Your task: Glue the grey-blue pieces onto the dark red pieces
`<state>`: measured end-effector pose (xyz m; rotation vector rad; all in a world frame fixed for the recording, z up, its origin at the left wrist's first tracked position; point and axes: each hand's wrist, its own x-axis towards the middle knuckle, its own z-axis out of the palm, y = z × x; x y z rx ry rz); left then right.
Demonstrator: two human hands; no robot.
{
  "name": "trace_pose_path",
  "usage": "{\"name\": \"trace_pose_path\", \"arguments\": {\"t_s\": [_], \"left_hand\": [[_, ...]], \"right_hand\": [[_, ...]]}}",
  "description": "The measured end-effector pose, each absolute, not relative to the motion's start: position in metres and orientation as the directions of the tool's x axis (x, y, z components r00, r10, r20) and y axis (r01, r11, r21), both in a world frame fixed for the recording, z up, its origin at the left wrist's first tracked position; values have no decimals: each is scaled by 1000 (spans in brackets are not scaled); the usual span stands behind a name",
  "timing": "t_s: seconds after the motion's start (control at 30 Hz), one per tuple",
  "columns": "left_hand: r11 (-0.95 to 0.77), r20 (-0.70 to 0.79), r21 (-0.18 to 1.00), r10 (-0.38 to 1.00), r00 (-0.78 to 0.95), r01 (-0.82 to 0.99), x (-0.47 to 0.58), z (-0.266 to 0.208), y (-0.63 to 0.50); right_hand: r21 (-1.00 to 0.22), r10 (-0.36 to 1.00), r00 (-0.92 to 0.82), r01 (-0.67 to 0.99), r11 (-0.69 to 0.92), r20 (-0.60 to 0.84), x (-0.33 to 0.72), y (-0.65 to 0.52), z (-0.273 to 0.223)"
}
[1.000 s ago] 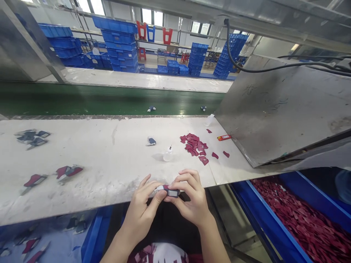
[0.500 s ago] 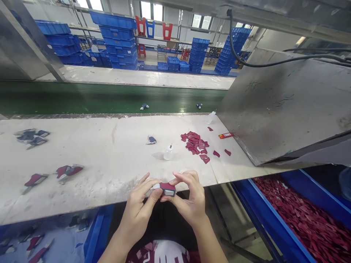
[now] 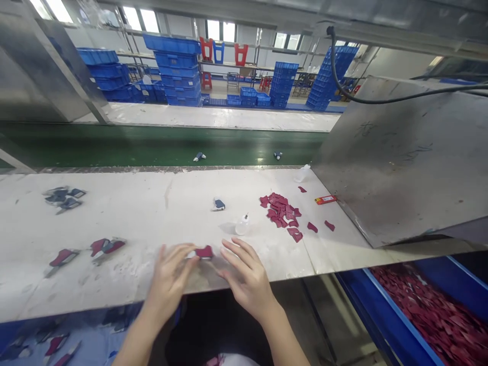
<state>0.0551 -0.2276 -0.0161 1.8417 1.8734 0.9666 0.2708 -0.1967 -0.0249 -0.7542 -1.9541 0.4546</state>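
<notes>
A worker's left hand (image 3: 170, 272) pinches a small red-topped piece (image 3: 205, 251) by its pale end, thumb and fingers clamped on it just above the near edge of a white worktop (image 3: 152, 208); motion blurs the grip slightly. The right hand (image 3: 247, 277) is close by on the other side of the piece, its thumb and fingers apart and the hand clear of the piece. Just beyond the right fingertips stands a small clear bottle (image 3: 243, 225) with a dark tip, and farther out, a little to the left of that bottle, lies a blue piece (image 3: 218, 204). A heap of red patches (image 3: 280, 209) spreads to the right of the right fingers and beyond them, with a red-and-yellow packet (image 3: 326, 200) farther right. Well to the left of the left fingers lie other red-topped pieces (image 3: 64, 257), with a cluster of dark pieces (image 3: 64, 198) behind them. Far ahead of both hands' fingers, two small parts (image 3: 199, 156) rest on a green belt (image 3: 133, 147). Lower and well to the right of the fingers, a blue bin (image 3: 404, 316) holds a mass of red scraps (image 3: 438, 315).
</notes>
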Motion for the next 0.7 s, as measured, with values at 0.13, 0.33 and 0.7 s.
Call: {"name": "trace_pose_path", "arguments": {"t_s": [0.13, 0.33, 0.7], "left_hand": [[158, 350, 380, 888, -299, 912, -32, -25, -203], [242, 345, 142, 897, -277, 960, -104, 17, -122], [198, 188, 262, 950, -251, 945, -51, 18, 119]], "right_hand": [[-599, 707, -167, 420, 682, 688, 281, -187, -38], [-636, 810, -84, 573, 516, 581, 286, -167, -41], [-575, 820, -33, 698, 427, 571, 258, -144, -84]]}}
